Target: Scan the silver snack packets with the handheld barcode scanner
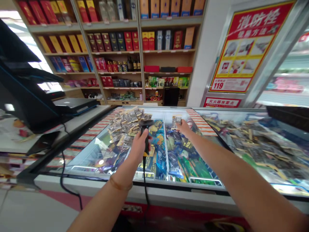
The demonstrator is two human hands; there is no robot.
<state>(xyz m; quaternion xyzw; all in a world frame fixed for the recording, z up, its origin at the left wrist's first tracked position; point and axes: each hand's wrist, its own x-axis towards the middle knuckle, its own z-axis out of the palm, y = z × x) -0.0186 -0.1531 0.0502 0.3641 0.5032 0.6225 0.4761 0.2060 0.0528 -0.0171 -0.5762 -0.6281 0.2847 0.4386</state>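
Note:
My left hand (139, 145) is wrapped round the grip of a black handheld barcode scanner (146, 123), and its cable hangs down over the freezer's front. A gold bracelet circles that wrist. Farther right, my right hand (184, 127) has its fingers closed on the edge of a small flat packet (176, 120) with dark contents and a tan border. This packet is over the glass lid; whether it touches the glass I cannot tell. Left of the scanner, a heap of similar small packets (129, 120) lies on the glass of the chest freezer (91, 182).
Bagged frozen goods (159, 154) show beneath the glass. More small packets (256, 145) cover the surface at right. A black checkout terminal (26, 87) and a flat scale-like device (74, 105) stand on the left counter. Shelves of boxes (116, 42) line the back wall.

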